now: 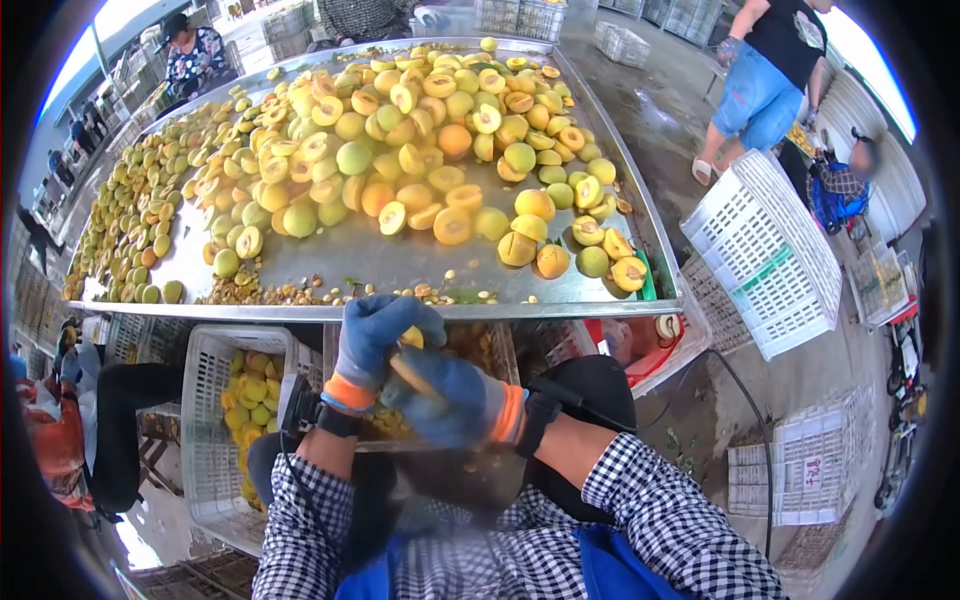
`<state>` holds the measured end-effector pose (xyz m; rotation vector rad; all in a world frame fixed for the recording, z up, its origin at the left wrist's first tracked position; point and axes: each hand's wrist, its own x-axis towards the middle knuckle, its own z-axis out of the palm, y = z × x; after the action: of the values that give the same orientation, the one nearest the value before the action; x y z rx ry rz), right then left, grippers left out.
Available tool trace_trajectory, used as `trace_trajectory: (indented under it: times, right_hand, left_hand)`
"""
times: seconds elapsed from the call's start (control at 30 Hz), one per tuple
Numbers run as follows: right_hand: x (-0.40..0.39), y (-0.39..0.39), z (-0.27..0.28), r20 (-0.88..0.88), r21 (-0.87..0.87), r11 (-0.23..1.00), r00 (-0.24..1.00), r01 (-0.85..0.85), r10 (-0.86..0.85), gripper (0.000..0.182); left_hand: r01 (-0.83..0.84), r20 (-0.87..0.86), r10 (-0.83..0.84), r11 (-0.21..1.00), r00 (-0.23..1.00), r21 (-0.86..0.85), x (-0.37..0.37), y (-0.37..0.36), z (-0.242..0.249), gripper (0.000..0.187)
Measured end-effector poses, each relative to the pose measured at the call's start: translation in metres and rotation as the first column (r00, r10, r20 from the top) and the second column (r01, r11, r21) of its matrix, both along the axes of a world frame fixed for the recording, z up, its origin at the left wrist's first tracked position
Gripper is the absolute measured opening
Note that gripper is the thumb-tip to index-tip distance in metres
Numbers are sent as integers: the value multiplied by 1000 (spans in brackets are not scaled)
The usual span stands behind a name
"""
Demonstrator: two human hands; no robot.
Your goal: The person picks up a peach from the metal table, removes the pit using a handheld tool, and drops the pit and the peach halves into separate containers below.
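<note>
Head view: fruit (411,337) in left grip (381,333)

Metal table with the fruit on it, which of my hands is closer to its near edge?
Your left. The left hand overlaps the near edge in this view, while the right hand is below it, closer to your body.

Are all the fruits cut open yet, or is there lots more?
Not all! Many cut halves already lie on the metal table. The left hand holds a yellow fruit, and the right hand grips a wooden handle. Plenty of round fruits there look whole, so they're probably left to do. I can't count them, because the pile hides some.
</note>
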<state>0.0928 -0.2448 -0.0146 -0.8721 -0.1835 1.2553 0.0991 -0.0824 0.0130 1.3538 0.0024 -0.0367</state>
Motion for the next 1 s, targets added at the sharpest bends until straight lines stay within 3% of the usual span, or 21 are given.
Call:
trace_trajectory:
  times: [0.03,0.1,0.17,0.2,0.23,0.3,0.4,0.43,0.53,0.6,0.63,0.67,0.7,0.77,0.8,0.83,0.87,0.9,0.97,1.0]
  right_hand:
    - [-3,1,-3,-51,24,1000,999,11,-9,45]
    - [1,2,-17,-223,218,976,972,-24,74,45]
    - [7,-4,-16,-184,242,965,972,-98,144,44]
    - [10,-6,-12,-163,254,958,970,-135,180,44]
    - [13,-7,-5,55,122,979,986,-163,157,47]
    - [15,-8,10,477,-139,983,862,-119,172,52]
    - [19,-11,-10,718,-343,934,669,100,192,50]
    - [21,-14,-8,865,-483,826,300,289,401,44]
    - [15,-27,-9,777,-620,661,215,424,591,41]
    - [12,-36,3,800,-588,618,261,523,540,40]
    - [15,-38,7,801,-582,588,271,562,534,39]
    - [19,-39,13,808,-569,558,282,604,518,39]
    - [20,-41,23,825,-560,596,318,576,468,43]
    - [22,-36,23,914,-405,718,256,566,314,40]
    - [21,-36,21,945,-325,764,228,558,236,39]
    - [23,-35,14,957,-279,799,221,532,187,40]
    - [22,-34,15,951,-290,786,258,546,172,41]
    - [21,-33,17,944,-301,771,291,562,157,42]
    - [24,-34,22,915,-377,735,350,563,201,45]
    - [25,-34,21,918,-351,747,364,564,156,46]
  left_hand:
    - [-19,-70,12,995,997,-100,1,0,-3,31]
    - [22,16,-20,991,1000,-136,0,0,-7,32]
    - [81,65,-68,972,996,-221,0,1,-13,35]
    - [16,56,-3,970,998,-242,-1,0,-21,38]
    - [-50,48,64,964,997,-260,-1,-2,-27,41]
    - [-159,-224,62,881,973,-446,3,10,-24,52]
    - [-139,-201,48,872,978,-469,3,36,-27,51]
    - [-224,-259,100,832,961,-507,-7,30,-6,46]
    - [-276,64,285,953,956,-121,-32,56,11,39]
    - [-290,-20,290,957,957,13,-60,104,34,33]
    - [-254,164,199,845,966,470,-73,147,25,31]
    - [-252,283,20,517,959,818,-78,176,21,30]
    - [-310,219,243,450,945,837,-71,169,26,29]
    - [-383,112,658,285,745,879,-50,149,40,28]
    - [-372,29,476,645,879,667,-23,167,19,31]
    - [-370,48,410,759,911,536,-2,132,35,34]
    - [-265,-68,309,893,949,363,28,118,32,38]
    - [-170,-107,219,923,970,346,59,107,25,40]
    - [-80,-78,145,834,986,546,123,92,5,47]
    - [-21,-81,170,525,982,851,145,71,17,49]
